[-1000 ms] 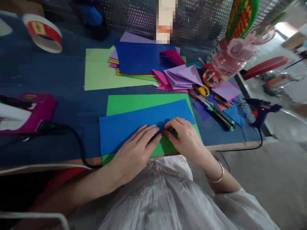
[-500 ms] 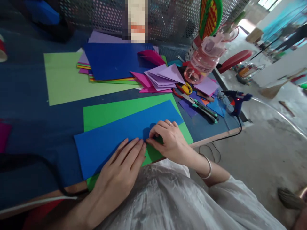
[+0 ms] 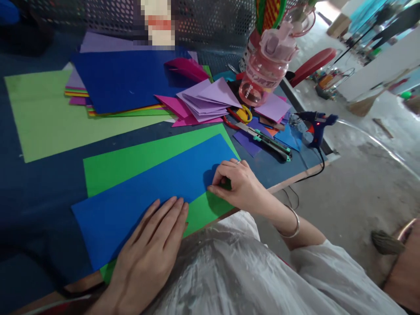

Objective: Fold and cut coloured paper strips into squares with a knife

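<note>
A long folded blue paper (image 3: 154, 183) lies across a green sheet (image 3: 131, 159) on the dark blue table. My left hand (image 3: 149, 249) rests flat on the blue paper's near edge, fingers together and stretched out. My right hand (image 3: 238, 183) presses its fingertips on the blue paper's near edge towards its right end, fingers curled, a ring on one finger and a bangle on the wrist.
A light green sheet (image 3: 42, 116) and a stack of coloured papers topped by dark blue (image 3: 121, 81) lie behind. Folded purple and pink papers (image 3: 203, 103), a pink bottle (image 3: 262, 70), a utility knife (image 3: 269, 142) and a blue glue gun (image 3: 315, 124) stand to the right near the table edge.
My two hands have moved apart along the blue paper's near edge: the left towards me and to the left, the right to the right. The view has swung rightward.
</note>
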{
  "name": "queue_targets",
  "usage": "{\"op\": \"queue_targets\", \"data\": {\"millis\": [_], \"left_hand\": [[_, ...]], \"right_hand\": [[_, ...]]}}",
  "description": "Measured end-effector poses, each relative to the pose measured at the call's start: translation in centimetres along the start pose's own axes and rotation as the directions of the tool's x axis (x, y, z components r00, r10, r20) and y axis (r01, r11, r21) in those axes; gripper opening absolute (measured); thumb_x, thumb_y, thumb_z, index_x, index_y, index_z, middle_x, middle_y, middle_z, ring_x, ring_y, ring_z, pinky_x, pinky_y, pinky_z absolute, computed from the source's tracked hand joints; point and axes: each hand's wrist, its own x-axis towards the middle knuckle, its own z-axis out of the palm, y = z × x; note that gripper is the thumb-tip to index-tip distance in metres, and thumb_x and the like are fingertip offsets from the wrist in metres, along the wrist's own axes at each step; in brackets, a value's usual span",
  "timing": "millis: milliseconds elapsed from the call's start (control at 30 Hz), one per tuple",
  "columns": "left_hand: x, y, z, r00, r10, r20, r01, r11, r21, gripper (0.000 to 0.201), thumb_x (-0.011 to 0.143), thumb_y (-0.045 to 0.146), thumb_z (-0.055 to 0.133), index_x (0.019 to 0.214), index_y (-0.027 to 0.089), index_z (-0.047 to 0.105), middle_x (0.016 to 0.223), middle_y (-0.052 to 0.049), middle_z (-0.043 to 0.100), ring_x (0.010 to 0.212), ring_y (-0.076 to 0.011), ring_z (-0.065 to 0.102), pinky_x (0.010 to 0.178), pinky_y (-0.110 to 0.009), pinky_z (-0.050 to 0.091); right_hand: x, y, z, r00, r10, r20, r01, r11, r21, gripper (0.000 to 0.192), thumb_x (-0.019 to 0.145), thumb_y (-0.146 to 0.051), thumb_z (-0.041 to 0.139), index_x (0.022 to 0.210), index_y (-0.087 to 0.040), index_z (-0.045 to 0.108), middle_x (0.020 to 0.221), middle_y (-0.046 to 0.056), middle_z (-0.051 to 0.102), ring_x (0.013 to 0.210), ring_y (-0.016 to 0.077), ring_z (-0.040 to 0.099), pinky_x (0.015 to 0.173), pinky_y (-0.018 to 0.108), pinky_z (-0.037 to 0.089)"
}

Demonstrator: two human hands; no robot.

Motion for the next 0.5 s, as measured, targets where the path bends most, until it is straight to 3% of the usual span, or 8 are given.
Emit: {"op": "queue_targets", "data": {"millis": [500], "left_hand": [[-0.2,-0.3,0.1,1.000,0.000,0.013,0.000,1.000,0.005,0.035,0.100,0.002,0.054,0.134,-0.001,0.063,0.129,-0.021,0.074,0.123,-0.0317,0.069,0.125,-0.051,0.041]], "right_hand": [[0.0,2.7,-1.7,0.998,0.044,-0.044,-0.043,0.999,0.018,0.021,0.087,-0.019,0.077,0.074,-0.020,0.061,0.079,-0.003,0.067,0.081,0.0156,0.054,0.081,0.034,0.030]]}}
